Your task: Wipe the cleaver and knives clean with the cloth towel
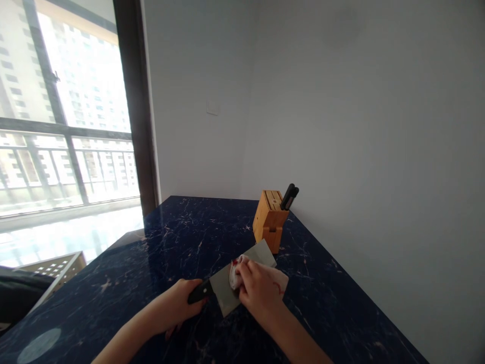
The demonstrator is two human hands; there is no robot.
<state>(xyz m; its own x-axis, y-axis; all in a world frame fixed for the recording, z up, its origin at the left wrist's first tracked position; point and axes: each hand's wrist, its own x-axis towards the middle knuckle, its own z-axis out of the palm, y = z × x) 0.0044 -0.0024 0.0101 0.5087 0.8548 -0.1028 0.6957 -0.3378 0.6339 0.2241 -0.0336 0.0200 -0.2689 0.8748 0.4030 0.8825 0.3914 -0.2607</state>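
My left hand [185,301] is wrapped round the black handle of a cleaver [223,293], whose broad blade points away to the right, close above the table. In my right hand [259,288] is a folded white cloth [279,279] with red marks, pressed against the middle of the blade. The cloth and fingers cover part of the blade. Just beyond the blade's far end stands a wooden knife block [271,217] with black-handled tools [290,197] in its right side.
The dark blue marbled table [189,227] runs to the walls at the back and right. A pale round patch [39,346] lies at its near left. Left of the table are a perforated light-coloured basket or chair edge [62,273] and a large window [83,101].
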